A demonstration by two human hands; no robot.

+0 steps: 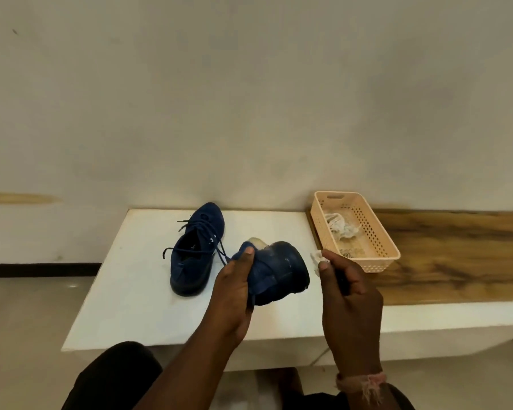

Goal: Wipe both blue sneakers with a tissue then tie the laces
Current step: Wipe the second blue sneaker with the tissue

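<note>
Blue knit sneaker [274, 273] in left hand [234, 297]

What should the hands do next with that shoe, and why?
Probably bring the right hand, pinching a tissue, across onto the blue sneaker that the left hand holds up. A gap shows between tissue and sneaker, so wiping needs contact.

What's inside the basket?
Crumpled tissues lie in the basket. Something small sits on its floor nearer the front, too blurry to name. The near wall hides the front corner.
</note>
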